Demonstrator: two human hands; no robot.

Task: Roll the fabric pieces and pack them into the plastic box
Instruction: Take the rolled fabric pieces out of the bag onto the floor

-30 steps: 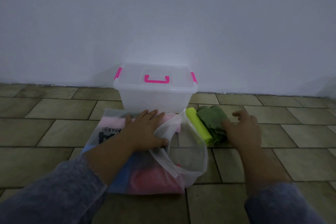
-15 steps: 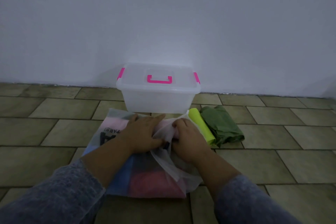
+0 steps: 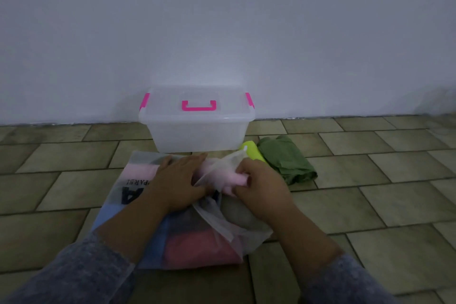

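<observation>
Pulling pink fabric [image 3: 234,178] from the bag [image 3: 137,192].
The right hand [image 3: 260,186] is gripping it; the left hand [image 3: 178,180] is pressing flat on the bag. Freeing and rolling it is probably coming next.

Lidded box [image 3: 197,136] — green roll [image 3: 286,160] beside

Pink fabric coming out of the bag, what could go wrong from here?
1. The right hand grips the pink fabric with the thin plastic bag draped over it; pulling might snag the bag or drag other pieces out.
2. The yellow roll and green roll lie close beside that hand; a bump could loosen them.
3. The plastic box has its lid on, so nothing can go in yet.
</observation>
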